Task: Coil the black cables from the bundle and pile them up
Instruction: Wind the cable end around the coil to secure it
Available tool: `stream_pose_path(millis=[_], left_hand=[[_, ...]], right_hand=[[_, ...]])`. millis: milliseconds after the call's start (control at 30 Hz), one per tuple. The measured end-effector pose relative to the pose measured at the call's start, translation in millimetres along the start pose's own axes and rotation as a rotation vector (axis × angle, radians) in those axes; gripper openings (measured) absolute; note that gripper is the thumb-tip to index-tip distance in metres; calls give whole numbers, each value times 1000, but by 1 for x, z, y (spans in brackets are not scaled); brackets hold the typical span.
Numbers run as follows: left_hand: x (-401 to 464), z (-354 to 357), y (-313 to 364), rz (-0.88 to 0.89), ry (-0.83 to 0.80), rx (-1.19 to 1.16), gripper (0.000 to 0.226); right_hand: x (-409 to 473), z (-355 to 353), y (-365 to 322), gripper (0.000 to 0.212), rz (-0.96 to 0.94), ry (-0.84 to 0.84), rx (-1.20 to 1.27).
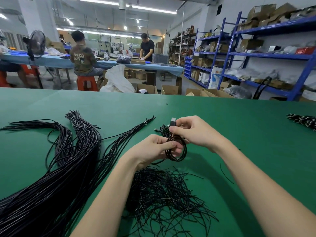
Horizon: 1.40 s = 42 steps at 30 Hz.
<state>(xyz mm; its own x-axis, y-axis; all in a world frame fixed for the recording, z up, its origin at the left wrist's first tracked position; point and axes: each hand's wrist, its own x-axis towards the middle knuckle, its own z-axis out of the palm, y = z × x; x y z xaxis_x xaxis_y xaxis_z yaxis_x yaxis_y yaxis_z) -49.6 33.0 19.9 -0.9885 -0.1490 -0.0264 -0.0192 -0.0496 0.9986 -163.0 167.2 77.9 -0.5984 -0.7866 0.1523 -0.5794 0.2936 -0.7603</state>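
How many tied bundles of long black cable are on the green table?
3: left bundle, middle bundle with a white tie, right bundle tied near its tip. Their near ends merge, so more may be hidden.

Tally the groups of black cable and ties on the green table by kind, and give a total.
Tied cable bundles: 3
Coiled cable held in both hands: 1
Loose pile of twist ties: 1
Pile of coiled cables behind the hands: 1
Heap at the far right edge: 1
Total: 7

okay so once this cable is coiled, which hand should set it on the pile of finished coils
Probably the right hand. It pinches the USB plug just above the small pile of coils, while the left hand grips the coil nearer the body.
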Motion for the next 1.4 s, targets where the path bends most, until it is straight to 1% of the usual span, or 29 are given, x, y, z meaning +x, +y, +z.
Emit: stream_pose_path(millis=[67,133,267,433,533,600,733,900,1000,1100,1133,1200,1267,1367,1400], left_hand=[[-1,2,1,-5,36,-3,24],[-3,3,3,-17,48,21,25],[-5,6,7,-42,44,42,30],[-7,9,12,-18,57,160,32],[-6,18,13,-1,42,146,33],[-7,22,13,-6,7,80,32],[-8,22,15,-34,-48,-54,31],[-6,23,15,-64,-96,-169,23],[-6,23,15,-81,-130,-200,18],[-6,24,14,-76,-142,-215,18],[-5,26,13,-77,-138,-221,19],[-3,29,12,-94,-129,-239,21],[-1,30,12,-124,-136,-282,26],[0,25,15,-147,-156,-415,42],[1,24,16,-154,-144,-459,44]], right_hand=[[-2,-5,-1,18,-8,-54,-22],[-3,-9,-2,7,-9,-100,-82],[-1,-6,-2,7,-72,0,-242],[-3,-5,4,6,-127,44,-218],[-4,1,8,5,-157,102,-230],[-5,5,12,5,-171,139,-209],[-8,10,19,7,-201,205,-61],[-12,13,25,14,-267,230,75],[-13,16,26,19,-234,209,165],[-9,19,26,20,-102,226,312],[-7,19,25,21,-42,230,318],[-3,19,23,29,30,191,226],[-1,19,20,36,54,152,163],[3,19,18,40,58,185,185],[4,19,18,38,68,189,206]])
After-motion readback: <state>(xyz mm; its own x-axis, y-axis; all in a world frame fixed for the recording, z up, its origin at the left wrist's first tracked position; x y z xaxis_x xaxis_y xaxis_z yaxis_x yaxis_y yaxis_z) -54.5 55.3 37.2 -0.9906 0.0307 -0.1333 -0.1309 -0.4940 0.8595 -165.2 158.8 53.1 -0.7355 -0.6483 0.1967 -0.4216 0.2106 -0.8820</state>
